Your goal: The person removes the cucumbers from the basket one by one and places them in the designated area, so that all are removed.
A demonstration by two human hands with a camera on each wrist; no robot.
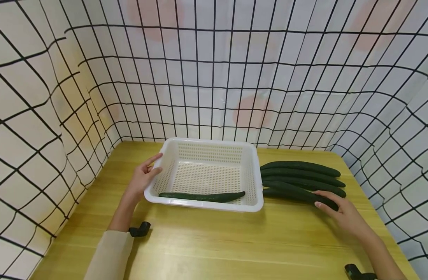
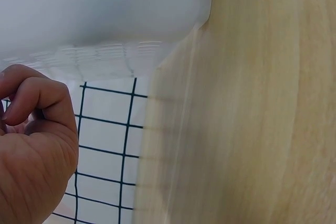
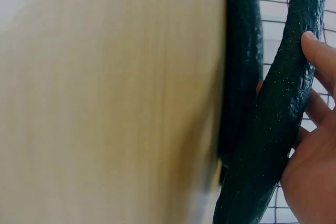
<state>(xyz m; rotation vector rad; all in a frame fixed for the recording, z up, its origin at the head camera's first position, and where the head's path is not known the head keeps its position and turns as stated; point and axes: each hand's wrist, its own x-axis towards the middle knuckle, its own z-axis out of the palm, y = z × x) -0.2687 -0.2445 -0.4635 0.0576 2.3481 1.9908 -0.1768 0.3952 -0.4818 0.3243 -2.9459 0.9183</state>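
Note:
A white plastic basket point(image 1: 255, 171) with perforated walls stands on the table, and one dark green cucumber point(image 1: 203, 197) lies along its near side. My left hand point(image 1: 143, 178) holds the basket's left rim, thumb on top; in the left wrist view its fingers point(image 2: 44, 95) are bent beside the white wall. On the right, my right hand point(image 1: 341, 213) grips a cucumber point(image 1: 294, 190) near its right end. The right wrist view shows this cucumber point(image 3: 278, 98) between thumb and fingers, tilted across another cucumber point(image 3: 242, 61).
Several more cucumbers point(image 1: 301, 167) lie side by side to the right of the basket. Black wire grid panels point(image 1: 214, 74) enclose the wooden table point(image 1: 214, 241) at the back and both sides. Black devices point(image 1: 140, 229) sit at the wrists.

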